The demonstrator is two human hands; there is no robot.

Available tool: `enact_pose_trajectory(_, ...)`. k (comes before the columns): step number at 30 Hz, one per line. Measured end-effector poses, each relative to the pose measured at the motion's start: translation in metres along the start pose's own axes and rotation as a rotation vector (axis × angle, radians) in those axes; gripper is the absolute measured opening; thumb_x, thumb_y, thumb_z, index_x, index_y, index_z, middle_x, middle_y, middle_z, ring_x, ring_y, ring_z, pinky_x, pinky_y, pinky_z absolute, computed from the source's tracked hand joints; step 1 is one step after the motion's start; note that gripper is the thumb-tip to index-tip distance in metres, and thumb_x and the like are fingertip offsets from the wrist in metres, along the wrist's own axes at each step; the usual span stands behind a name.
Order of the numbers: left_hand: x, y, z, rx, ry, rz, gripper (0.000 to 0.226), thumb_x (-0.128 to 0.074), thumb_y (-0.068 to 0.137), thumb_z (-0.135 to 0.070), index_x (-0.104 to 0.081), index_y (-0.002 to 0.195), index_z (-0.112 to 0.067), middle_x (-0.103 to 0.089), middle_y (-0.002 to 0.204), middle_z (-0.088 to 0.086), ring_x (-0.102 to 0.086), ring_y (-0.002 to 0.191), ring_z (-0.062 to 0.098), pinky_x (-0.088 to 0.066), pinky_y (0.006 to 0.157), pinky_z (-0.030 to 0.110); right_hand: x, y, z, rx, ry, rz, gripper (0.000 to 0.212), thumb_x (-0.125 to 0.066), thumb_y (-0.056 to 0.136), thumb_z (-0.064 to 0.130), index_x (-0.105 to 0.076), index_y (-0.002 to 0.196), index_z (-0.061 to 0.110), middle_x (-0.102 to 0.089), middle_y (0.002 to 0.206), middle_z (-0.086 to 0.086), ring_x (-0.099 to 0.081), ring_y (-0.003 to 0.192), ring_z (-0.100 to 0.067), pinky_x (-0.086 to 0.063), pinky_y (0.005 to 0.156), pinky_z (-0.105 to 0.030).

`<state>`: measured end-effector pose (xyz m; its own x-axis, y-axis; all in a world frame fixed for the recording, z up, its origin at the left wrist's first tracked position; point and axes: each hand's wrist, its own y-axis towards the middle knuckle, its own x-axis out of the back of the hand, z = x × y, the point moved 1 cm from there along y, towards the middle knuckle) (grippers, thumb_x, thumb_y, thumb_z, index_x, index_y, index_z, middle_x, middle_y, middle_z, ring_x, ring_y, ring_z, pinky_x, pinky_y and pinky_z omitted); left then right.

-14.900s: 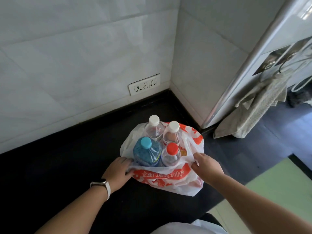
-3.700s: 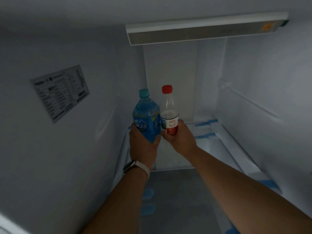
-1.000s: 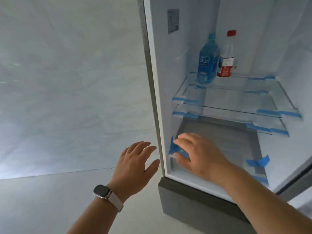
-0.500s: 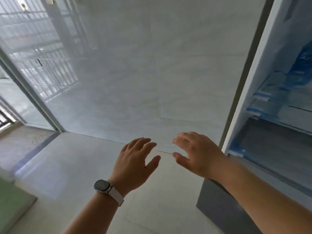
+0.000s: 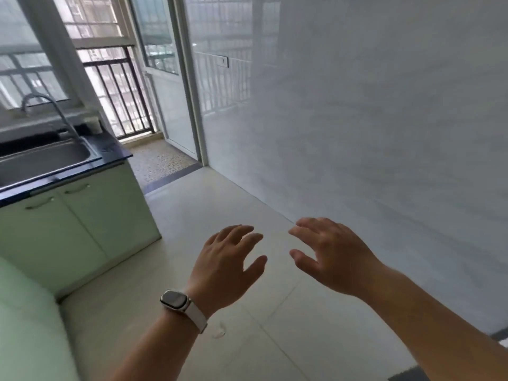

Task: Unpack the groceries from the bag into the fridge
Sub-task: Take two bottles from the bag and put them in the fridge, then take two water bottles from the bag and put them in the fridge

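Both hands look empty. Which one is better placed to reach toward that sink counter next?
Left, probably: the left hand is open, empty and on the side of the counter; the right hand, also empty, is by the wall. The bag is out of view.

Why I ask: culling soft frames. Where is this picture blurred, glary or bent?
Head view: motion blur softens the sink and cabinets; the left hand and right hand read sharper; the glossy wall mirrors the railing; wide-angle distortion slants the door frame.
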<state>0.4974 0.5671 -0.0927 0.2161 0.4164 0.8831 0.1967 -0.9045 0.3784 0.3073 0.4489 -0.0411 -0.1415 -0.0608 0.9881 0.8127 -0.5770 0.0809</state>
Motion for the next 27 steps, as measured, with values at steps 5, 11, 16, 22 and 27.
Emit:
enact_pose_trajectory(5, 0.030, -0.046, 0.067, 0.157, 0.057, -0.059, 0.045, -0.049, 0.088, -0.053, -0.064, 0.120, -0.024, -0.065, 0.125, -0.003, -0.058, 0.119, 0.024, -0.049, 0.094, 0.041, -0.017, 0.056, 0.069, 0.171, -0.006, 0.055, 0.061, -0.028, 0.087, 0.062, -0.054, 0.131, 0.028, -0.053, 0.138, 0.005, -0.049, 0.125, -0.019, -0.040, 0.100, -0.037)
enact_pose_trajectory(11, 0.055, -0.095, 0.124, 0.352, 0.149, -0.107, 0.044, -0.050, 0.088, -0.051, -0.065, 0.119, -0.022, -0.065, 0.125, 0.000, -0.058, 0.118, 0.025, -0.047, 0.097, 0.043, -0.041, 0.118, 0.140, 0.413, -0.001, 0.101, 0.064, -0.024, 0.088, 0.062, -0.051, 0.134, 0.028, -0.051, 0.140, 0.005, -0.047, 0.127, -0.018, -0.041, 0.099, -0.036)
enact_pose_trajectory(16, 0.067, -0.118, 0.166, 0.499, 0.229, -0.108, 0.045, -0.051, 0.089, -0.049, -0.066, 0.120, -0.020, -0.065, 0.125, 0.000, -0.057, 0.119, 0.024, -0.047, 0.099, 0.043, -0.066, 0.167, 0.186, 0.572, 0.039, 0.133, 0.062, -0.026, 0.088, 0.062, -0.049, 0.136, 0.029, -0.050, 0.141, 0.006, -0.046, 0.128, -0.018, -0.039, 0.099, -0.034)
enact_pose_trajectory(22, 0.070, -0.094, 0.216, 0.670, 0.288, -0.091, 0.046, -0.045, 0.092, -0.050, -0.063, 0.123, -0.022, -0.062, 0.129, -0.001, -0.054, 0.123, 0.021, -0.047, 0.099, 0.045, -0.085, 0.248, 0.212, 0.715, 0.068, 0.171, 0.061, -0.026, 0.089, 0.061, -0.049, 0.136, 0.030, -0.050, 0.140, 0.007, -0.046, 0.128, -0.017, -0.038, 0.100, -0.033)
enact_pose_trajectory(27, 0.079, -0.049, 0.256, 0.752, 0.317, -0.100, 0.047, -0.043, 0.092, -0.052, -0.063, 0.124, -0.023, -0.061, 0.131, -0.001, -0.053, 0.125, 0.020, -0.047, 0.100, 0.046, -0.087, 0.324, 0.220, 0.794, 0.134, 0.185, 0.056, -0.033, 0.088, 0.059, -0.057, 0.127, 0.025, -0.059, 0.128, 0.004, -0.053, 0.119, -0.022, -0.044, 0.094, -0.037)
